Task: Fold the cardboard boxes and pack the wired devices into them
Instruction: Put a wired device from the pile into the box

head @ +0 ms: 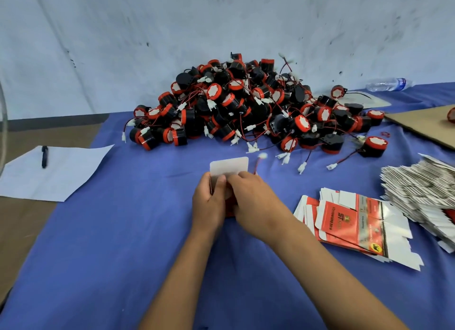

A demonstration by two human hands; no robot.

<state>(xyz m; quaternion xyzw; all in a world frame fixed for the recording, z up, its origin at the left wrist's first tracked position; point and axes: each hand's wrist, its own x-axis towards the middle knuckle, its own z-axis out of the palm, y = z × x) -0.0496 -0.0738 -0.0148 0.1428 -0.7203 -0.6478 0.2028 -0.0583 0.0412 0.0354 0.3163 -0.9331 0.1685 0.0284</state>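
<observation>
Both hands meet over one small box [227, 182] in the middle of the blue cloth [123, 243]. The left hand [209, 201] wraps its side to brace it, while the right hand [253, 199] pinches near the top, probably to tuck the white flap standing above the fingers. A red wire with a white plug pokes out just beside the right hand (so a device seems already inside). The box shows red low down. The heap of wired devices [246, 103] lies beyond the hands, the flat boxes [349, 221] to their right.
</observation>
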